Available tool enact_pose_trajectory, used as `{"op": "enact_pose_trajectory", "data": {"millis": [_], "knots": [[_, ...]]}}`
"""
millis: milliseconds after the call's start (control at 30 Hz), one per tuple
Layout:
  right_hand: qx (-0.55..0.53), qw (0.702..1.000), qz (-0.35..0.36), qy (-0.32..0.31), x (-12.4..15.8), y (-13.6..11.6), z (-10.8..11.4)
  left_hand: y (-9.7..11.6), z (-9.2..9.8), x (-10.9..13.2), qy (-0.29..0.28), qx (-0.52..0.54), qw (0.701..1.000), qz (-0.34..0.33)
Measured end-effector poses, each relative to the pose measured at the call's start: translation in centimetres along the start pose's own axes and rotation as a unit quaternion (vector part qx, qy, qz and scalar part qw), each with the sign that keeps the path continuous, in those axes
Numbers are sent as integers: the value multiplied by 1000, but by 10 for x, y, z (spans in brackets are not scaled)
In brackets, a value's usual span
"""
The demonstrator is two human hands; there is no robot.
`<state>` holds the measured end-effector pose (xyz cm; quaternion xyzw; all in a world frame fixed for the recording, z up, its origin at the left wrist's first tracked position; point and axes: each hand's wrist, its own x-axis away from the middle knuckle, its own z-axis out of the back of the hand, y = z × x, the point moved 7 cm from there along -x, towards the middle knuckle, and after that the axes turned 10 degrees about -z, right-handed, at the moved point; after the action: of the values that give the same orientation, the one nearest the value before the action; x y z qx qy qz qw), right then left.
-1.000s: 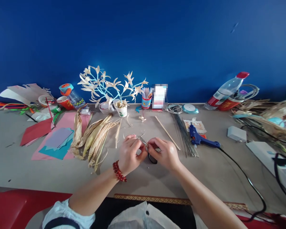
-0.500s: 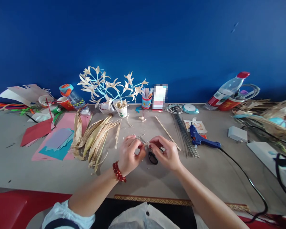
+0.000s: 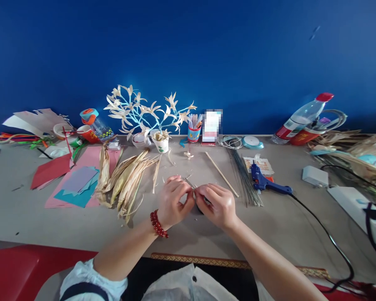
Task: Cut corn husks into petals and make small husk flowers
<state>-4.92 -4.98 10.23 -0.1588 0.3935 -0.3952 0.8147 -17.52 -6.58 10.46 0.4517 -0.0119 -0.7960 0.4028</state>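
My left hand (image 3: 176, 200), with a red bead bracelet (image 3: 158, 224) on its wrist, pinches thumb and forefinger together. My right hand (image 3: 215, 205) is pinched against it, the fingertips meeting. Between them is a small pale piece, seemingly corn husk, mostly hidden by the fingers. Under the hands lies a pair of scissors (image 3: 188, 181); its blades show beyond the fingertips and the black handle is mostly covered. Left of my left hand is a pile of dried corn husks (image 3: 128, 182). A small husk flower (image 3: 188, 155) lies beyond the hands.
Husk flowers on blue stems stand in a paper cup (image 3: 161, 145). To the right lie a thin stick (image 3: 222, 174), a bundle of wires (image 3: 247, 184) and a blue glue gun (image 3: 268, 184) with its cable. Coloured paper (image 3: 80, 179) is at left, a tilted bottle (image 3: 301, 119) at back right.
My hands have drawn closer together, and my right fingers have curled in against the left fingertips. The scissors' handle is now more covered. The whole view has shifted slightly.
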Motion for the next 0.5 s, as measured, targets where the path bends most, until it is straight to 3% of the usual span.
{"op": "enact_pose_trajectory", "data": {"millis": [200, 333, 500], "knots": [[-20, 998, 13, 53, 1, 3, 12, -18, 9, 5, 30, 12, 998, 46], [-12, 1000, 7, 26, 2, 4, 3, -7, 6, 1, 2, 49, 999, 24], [-9, 999, 15, 28, 2, 1, 1, 2, 2, -4, -3, 23, 1000, -2]]}}
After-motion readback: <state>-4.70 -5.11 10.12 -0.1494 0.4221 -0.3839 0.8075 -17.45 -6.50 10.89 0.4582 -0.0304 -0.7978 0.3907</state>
